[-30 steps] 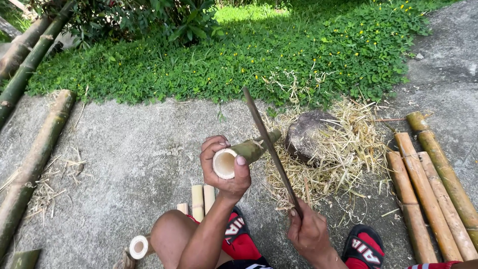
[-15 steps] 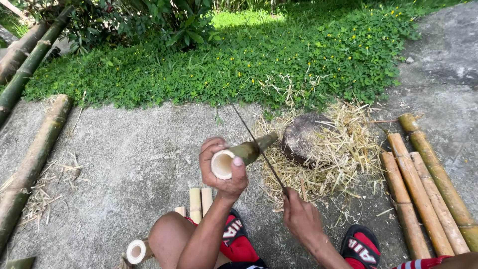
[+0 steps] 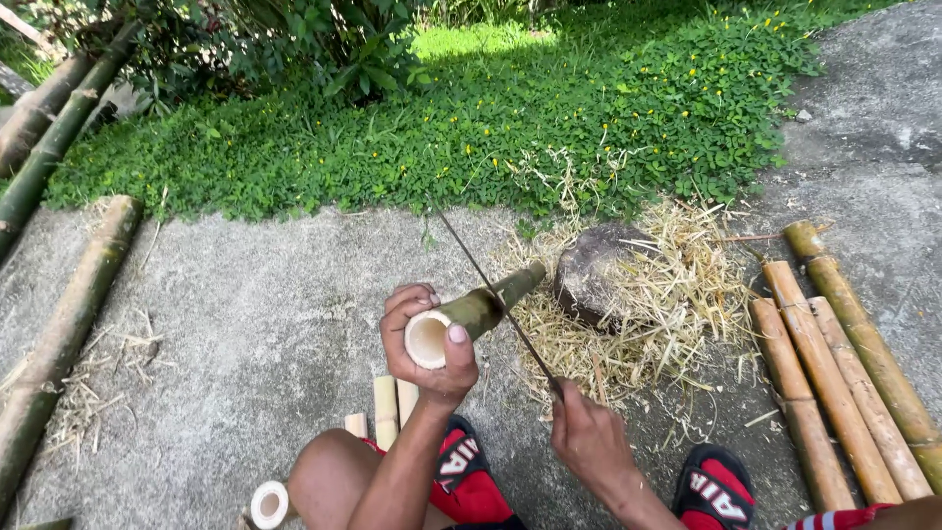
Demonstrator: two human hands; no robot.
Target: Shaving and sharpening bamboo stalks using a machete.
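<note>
Head view: at lower centre, the left hand (image 3: 432, 344) grips a green bamboo tube (image 3: 476, 314), hollow end facing the camera. The right hand (image 3: 589, 442) is closed on a long blade (image 3: 496, 294) crossing the tube. Cut bamboo lengths (image 3: 834, 383) lie at right.

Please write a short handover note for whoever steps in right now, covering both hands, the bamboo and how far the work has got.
Left hand: wrapped around the cut end of a short, hollow green bamboo tube, held out level above the concrete.
Right hand: gripping the handle of a long, thin dark blade, whose edge lies across the tube's upper side.
Nearby: round dark chopping block in a heap of straw-coloured shavings; four tan bamboo poles lying to the right; short pale cut bamboo pieces by the knee.
Done: some pieces cut, shavings made.
Left: this tube is whole, not split.
</note>
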